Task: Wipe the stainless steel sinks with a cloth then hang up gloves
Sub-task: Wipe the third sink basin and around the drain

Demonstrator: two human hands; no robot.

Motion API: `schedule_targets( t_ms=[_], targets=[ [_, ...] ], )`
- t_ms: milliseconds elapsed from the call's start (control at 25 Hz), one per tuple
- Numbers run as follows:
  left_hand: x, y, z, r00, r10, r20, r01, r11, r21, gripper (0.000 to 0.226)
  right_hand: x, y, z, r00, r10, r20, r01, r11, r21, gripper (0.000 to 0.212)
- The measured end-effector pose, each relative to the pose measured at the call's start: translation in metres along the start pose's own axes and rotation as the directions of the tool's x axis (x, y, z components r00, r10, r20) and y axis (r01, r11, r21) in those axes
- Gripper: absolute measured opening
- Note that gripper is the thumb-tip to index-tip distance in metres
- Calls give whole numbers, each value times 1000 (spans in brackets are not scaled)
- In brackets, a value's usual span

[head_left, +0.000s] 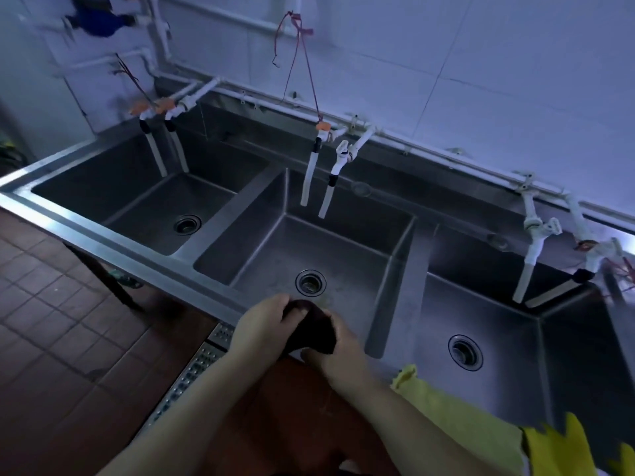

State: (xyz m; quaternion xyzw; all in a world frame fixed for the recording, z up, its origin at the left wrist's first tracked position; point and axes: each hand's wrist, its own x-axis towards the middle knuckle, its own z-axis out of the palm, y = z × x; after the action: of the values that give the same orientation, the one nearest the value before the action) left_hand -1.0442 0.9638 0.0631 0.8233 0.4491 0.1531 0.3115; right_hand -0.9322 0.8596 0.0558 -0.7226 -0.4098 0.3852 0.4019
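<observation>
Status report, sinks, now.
Left hand and right hand both gripping dark cloth over middle sink front edge. Yellow gloves on rim, not hung. Nothing blocking.

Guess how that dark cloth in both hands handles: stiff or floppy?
Likely floppy: the dark cloth bunches into a wad between the left hand and right hand. Probably light, since fingers alone hold it over the middle sink. Wetness can't be judged.
</observation>
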Motion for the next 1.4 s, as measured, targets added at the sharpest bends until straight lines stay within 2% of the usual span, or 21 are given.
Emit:
schedule_targets(
  t_ms=[80,200,280,360,400,440,520,560,680,800,880,1000,1120,1200,1280,1400],
  targets=[
    [19,-9,0,999,-28,30,30,998,-54,37,15,1,3,997,-16,-78,11,998,-68,50],
    [48,-20,2,998,-43,49,46,996,-72,37,48,7,-6,976,56,-209,-54,998,17,44],
    [70,-30,5,996,-55,69,58,997,-45,33,76,11,-13,968,104,-230,-95,994,51,41],
    [93,-39,8,991,-43,125,55,994,-90,17,106,13,-15,968,125,-216,-108,990,88,34],
    [107,-45,11,984,-21,174,39,994,-104,26,123,13,-15,969,135,-204,-114,987,112,29],
    [121,-50,13,972,16,233,4,996,-88,47,142,13,-15,970,148,-195,-125,984,125,25],
    [149,-59,22,954,56,294,-73,996,48,80,175,15,-15,962,194,-194,-173,978,120,19],
    [164,-63,28,956,60,286,-97,989,116,86,188,17,-16,958,219,-184,-201,973,109,17],
    [200,-69,47,962,111,250,-160,970,183,71,215,29,-21,959,263,-103,-256,964,74,13],
    [230,-73,74,925,125,358,-218,948,233,37,230,52,-32,942,316,-117,-323,945,-53,22],
    [241,-76,99,853,77,515,-235,940,249,28,233,71,-38,921,361,-147,-381,912,-150,17],
    [246,-85,136,682,13,732,-243,947,209,27,229,100,-43,893,428,-136,-449,833,-324,16],
    [247,-93,173,529,38,848,-201,976,82,32,227,126,-47,840,511,-184,-533,708,-464,14],
    [251,-92,193,481,76,873,-191,981,19,35,232,140,-49,814,529,-238,-557,596,-578,18],
    [261,-91,207,513,86,854,-186,982,13,37,240,153,-51,820,487,-302,-555,543,-630,25],
    [285,-102,209,609,52,791,-199,976,88,45,259,172,-53,836,374,-402,-548,604,-579,52]
  ],
)
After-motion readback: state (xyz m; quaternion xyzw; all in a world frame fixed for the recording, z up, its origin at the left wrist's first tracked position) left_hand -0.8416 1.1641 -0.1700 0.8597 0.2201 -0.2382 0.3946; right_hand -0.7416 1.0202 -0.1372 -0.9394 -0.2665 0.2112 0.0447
